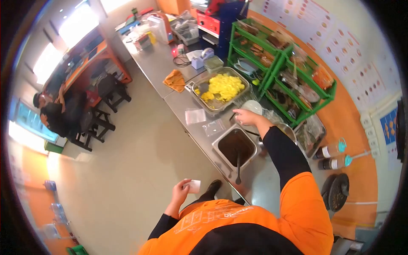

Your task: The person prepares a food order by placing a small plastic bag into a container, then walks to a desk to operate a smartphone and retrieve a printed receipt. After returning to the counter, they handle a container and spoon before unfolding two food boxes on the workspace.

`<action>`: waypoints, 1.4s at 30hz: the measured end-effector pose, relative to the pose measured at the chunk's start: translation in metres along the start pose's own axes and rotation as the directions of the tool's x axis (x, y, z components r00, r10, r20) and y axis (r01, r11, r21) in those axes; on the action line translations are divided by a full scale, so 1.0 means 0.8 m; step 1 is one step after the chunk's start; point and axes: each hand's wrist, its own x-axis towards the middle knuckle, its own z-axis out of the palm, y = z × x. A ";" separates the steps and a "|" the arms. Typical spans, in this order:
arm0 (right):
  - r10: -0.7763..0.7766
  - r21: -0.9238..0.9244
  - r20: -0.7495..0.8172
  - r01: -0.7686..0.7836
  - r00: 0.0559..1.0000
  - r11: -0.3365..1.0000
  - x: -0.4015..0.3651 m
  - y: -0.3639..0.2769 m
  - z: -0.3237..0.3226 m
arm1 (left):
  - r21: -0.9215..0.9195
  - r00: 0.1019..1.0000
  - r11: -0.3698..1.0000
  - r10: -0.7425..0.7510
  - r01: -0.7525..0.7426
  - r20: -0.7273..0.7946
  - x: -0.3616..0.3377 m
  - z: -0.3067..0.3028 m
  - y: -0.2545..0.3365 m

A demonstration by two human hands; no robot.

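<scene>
Sauce pan (236,146) is taken as landmark. It is set at the near edge of the desk (178,100), and a ladle (238,168) leans in it, handle toward the body, presumably for quick scooping.

Left hand (182,190) is held on the body side of the pan, off the desk and over the floor, elbow bent. Its fingers are pinched shut on a small white bag (194,185), which is held clear of the food, likely for cleanliness.

Right hand (246,115) is stretched just beyond the pan, arm nearly straight, palm down, at a white bowl (253,106). Whether anything is gripped cannot be told. The hands are well apart.

Two clear bags (195,115) are laid flat beside the pan. A tray of yellow food (222,87) is set farther beyond, and green racks (276,68) are stood behind that.
</scene>
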 end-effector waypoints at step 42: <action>0.603 0.859 -0.455 0.144 0.655 0.492 -0.352 0.174 0.015 | 0.253 0.864 0.826 0.486 -0.503 0.131 0.082 0.424 0.198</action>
